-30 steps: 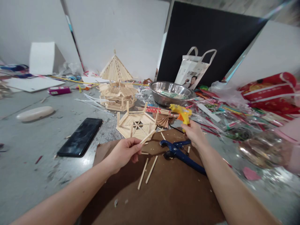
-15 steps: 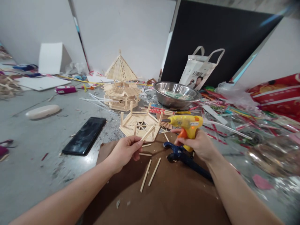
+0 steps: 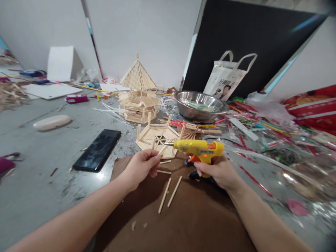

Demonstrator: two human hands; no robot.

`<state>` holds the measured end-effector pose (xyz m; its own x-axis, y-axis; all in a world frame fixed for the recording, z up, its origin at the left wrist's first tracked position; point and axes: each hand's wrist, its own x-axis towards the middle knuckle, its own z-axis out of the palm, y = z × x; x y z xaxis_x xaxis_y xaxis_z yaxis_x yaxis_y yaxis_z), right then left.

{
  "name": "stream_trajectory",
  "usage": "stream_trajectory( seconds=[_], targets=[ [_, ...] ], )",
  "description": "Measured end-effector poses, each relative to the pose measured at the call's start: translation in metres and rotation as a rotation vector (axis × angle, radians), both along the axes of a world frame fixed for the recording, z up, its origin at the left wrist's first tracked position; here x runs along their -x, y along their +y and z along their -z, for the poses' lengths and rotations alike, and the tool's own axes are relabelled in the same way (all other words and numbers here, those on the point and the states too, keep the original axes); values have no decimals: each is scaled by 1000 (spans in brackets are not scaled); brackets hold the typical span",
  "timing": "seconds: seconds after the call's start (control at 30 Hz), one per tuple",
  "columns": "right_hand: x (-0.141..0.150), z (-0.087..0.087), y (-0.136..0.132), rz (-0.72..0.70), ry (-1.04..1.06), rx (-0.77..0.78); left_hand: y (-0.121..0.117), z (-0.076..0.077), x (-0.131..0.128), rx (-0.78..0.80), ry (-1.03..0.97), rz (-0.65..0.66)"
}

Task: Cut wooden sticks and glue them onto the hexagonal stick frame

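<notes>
Glue gun (image 3: 198,147) near wooden stick (image 3: 162,151)
Left hand (image 3: 144,166) pinches the stick; right hand (image 3: 219,171) is wrapped round the yellow gun

the glue gun (image 3: 193,147) is yellow, its trigger (image 3: 194,158) orange; the wooden sticks (image 3: 164,195) are pale cream, the mat (image 3: 189,224) brown; the half-hidden pliers (image 3: 194,175) seem dark blue.

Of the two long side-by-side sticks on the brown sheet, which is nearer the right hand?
The right stick, lying toward the right hand; the left stick is farther off, its near end lower in view.
</notes>
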<state>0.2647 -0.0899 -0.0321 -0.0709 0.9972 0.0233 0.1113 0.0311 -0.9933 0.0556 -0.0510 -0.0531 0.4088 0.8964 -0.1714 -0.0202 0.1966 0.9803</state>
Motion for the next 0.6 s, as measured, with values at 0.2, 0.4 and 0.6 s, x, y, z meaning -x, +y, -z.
stream_trajectory(
  seconds=[0.2, 0.4, 0.6],
  targets=[
    [2, -1, 0, 16, -198, -67, 0, -1, 0, 0, -33, -15],
    [-2, 8, 1, -2, -330, -129, 0, -1, 1, -13, -28, -26],
    [-6, 19, 0, -1, -444, -185, 1, -1, 1, -39, 3, -24]
  ],
)
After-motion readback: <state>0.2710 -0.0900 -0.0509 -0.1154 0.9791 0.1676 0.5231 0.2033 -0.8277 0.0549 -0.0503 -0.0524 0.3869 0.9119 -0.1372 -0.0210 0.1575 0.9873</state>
